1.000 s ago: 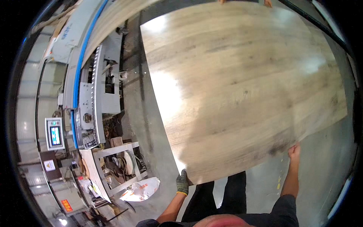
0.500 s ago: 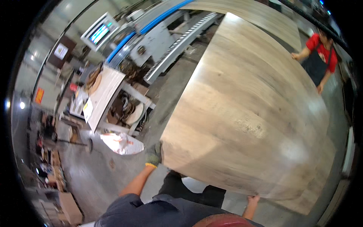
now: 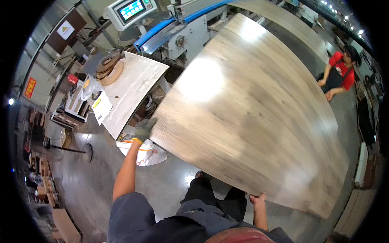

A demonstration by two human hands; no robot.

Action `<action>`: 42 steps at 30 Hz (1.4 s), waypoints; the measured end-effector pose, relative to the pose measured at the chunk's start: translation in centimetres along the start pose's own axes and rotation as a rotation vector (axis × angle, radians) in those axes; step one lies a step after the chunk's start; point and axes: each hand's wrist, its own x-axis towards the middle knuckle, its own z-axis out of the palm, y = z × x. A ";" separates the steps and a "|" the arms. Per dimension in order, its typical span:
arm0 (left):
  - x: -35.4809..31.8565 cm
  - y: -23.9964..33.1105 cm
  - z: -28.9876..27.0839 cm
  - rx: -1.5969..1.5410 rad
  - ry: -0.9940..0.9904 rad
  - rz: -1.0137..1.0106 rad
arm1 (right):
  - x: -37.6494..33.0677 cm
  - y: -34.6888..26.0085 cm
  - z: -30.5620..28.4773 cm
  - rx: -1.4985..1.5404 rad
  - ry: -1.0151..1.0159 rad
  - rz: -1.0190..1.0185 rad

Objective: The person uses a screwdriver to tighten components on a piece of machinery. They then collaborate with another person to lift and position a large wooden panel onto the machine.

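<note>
A large wood-grain panel (image 3: 247, 109) stretches out before me, its surface shiny under the lights. My left hand (image 3: 143, 128), in a grey-green work glove with a yellow cuff, is closed on the panel's near left corner. Bare and without a glove, my right hand (image 3: 257, 198) grips the near edge further right, its thumb showing and its other fingers hidden below. Across the panel, a co-worker (image 3: 342, 73) in a red top, dark apron and dark cap has both hands at its far right edge.
A pale-topped bench (image 3: 135, 81) beside the panel's left corner carries brown edging rolls (image 3: 108, 68). Behind it stands a machine with a blue rail (image 3: 160, 32) and a screen (image 3: 130, 10). A white sack (image 3: 150, 154) lies on the floor below my left hand. Another panel (image 3: 283, 18) lies beyond.
The panel's near left corner has moved up and left in view, with my left hand on it. My right hand has shifted slightly left along with the near edge.
</note>
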 end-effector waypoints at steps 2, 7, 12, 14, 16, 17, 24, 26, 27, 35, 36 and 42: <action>-3.1 -3.6 -1.0 -0.947 -0.153 -0.361 | -2.2 4.5 0.3 -0.028 -0.055 0.016; -16.2 7.8 14.6 -2.549 -0.290 -0.190 | -5.6 16.2 3.9 0.022 0.003 0.031; -23.2 21.0 26.7 -2.249 -0.079 -1.058 | -8.2 26.9 7.3 0.095 -0.012 0.013; -21.4 21.4 22.9 -2.161 -0.072 -1.149 | -8.5 29.9 7.1 0.070 0.019 0.073; -19.9 20.1 17.8 -2.018 0.008 -1.291 | -10.4 31.9 6.5 0.035 0.036 0.171; -20.7 18.2 18.1 -1.996 -0.012 -1.186 | -11.9 32.6 6.7 0.016 0.023 0.226; -21.0 11.5 17.6 -1.880 -0.022 -0.950 | -15.1 18.4 -0.6 -1.766 -0.280 -0.581; -20.7 11.0 16.5 -1.854 -0.050 -0.912 | -11.1 6.0 -4.1 -1.987 0.070 -1.209; -21.0 10.5 16.1 -1.833 -0.054 -0.966 | -7.7 -2.1 -6.5 -1.889 0.185 -1.554; -22.7 -0.8 13.4 -2.059 -0.393 -0.826 | 9.8 -35.8 -27.0 -1.835 0.827 -0.496; -23.2 1.1 13.2 -1.826 -0.121 -1.130 | 12.5 -37.9 -29.2 -1.904 0.906 -0.534; -25.1 2.3 11.0 -1.417 0.089 -1.393 | 13.6 -40.5 -33.6 -1.495 0.949 -0.701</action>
